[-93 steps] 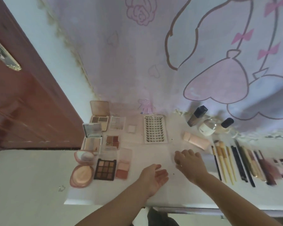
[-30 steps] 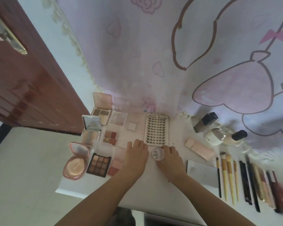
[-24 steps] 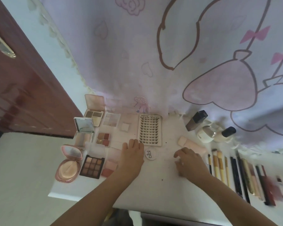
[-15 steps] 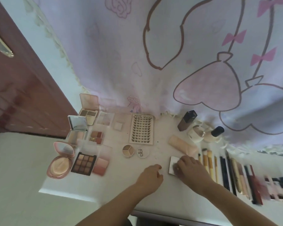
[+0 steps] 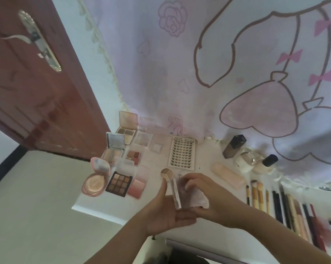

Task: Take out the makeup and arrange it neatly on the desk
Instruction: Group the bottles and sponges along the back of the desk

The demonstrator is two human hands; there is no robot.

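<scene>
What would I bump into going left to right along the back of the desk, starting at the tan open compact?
Tan open compact → lash card → dark bottle → white jar → black-capped bottle.

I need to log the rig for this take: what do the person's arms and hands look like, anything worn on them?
Both forearms come in bare from the bottom edge, with no sleeve in view. The left hand and the right hand show no glove, watch or bracelet. The image is too soft to tell about rings or nail polish.
</scene>
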